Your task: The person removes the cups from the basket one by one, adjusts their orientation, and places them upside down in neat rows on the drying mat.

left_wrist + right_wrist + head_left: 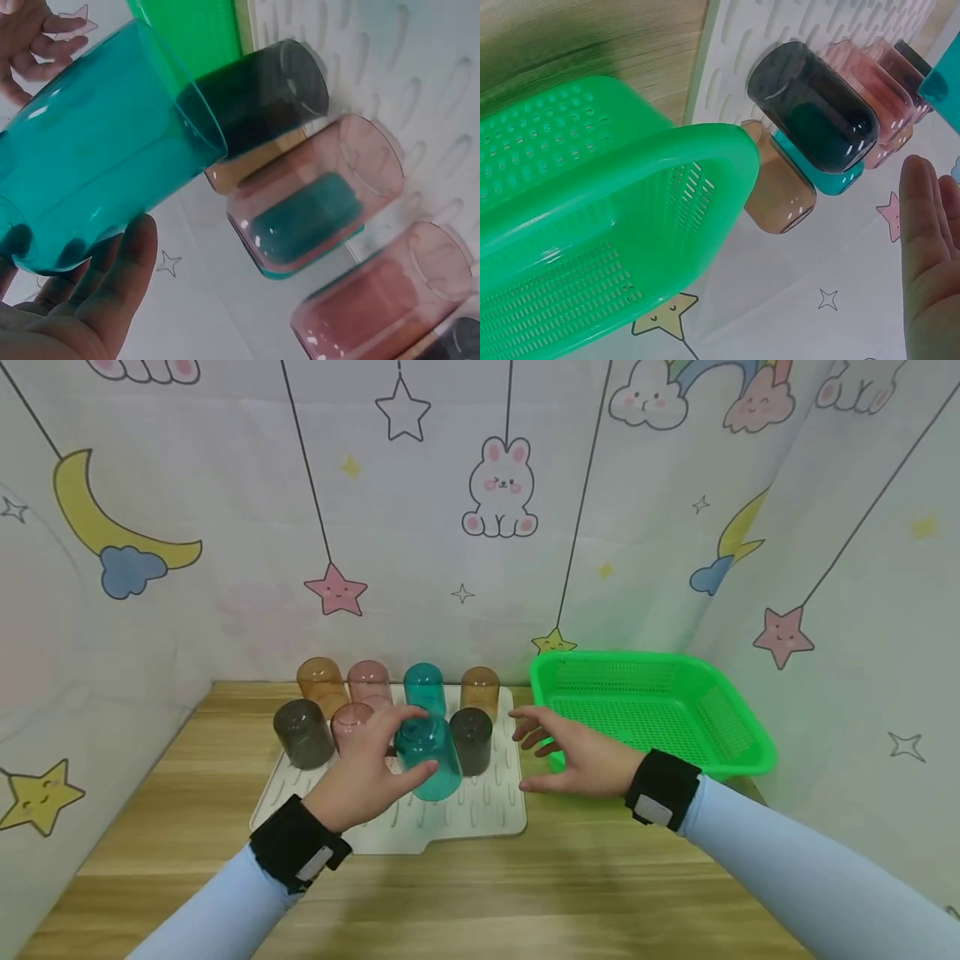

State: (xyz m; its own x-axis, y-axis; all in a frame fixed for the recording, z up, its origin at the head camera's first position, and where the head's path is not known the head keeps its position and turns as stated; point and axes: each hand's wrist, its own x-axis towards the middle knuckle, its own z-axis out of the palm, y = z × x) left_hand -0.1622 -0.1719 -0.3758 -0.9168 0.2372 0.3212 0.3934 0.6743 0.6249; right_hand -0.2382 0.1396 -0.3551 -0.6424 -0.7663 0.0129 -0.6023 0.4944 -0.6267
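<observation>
A teal see-through tumbler is upside down in my left hand, which grips it near its base. In the left wrist view, that tumbler is tilted and its rim is clear of the ribbed white mat. To the right, my right hand hovers with parted fingers and holds nothing; it is between the tumbler and the green basket. More upturned tumblers stand on the mat: a dark grey one to the right, pink ones partly hidden behind my left hand in the head view.
At the mat's back stand an amber tumbler, a pink one, another teal one and a second amber one. A dark grey tumbler is at the left. Behind the wooden table hangs a patterned cloth.
</observation>
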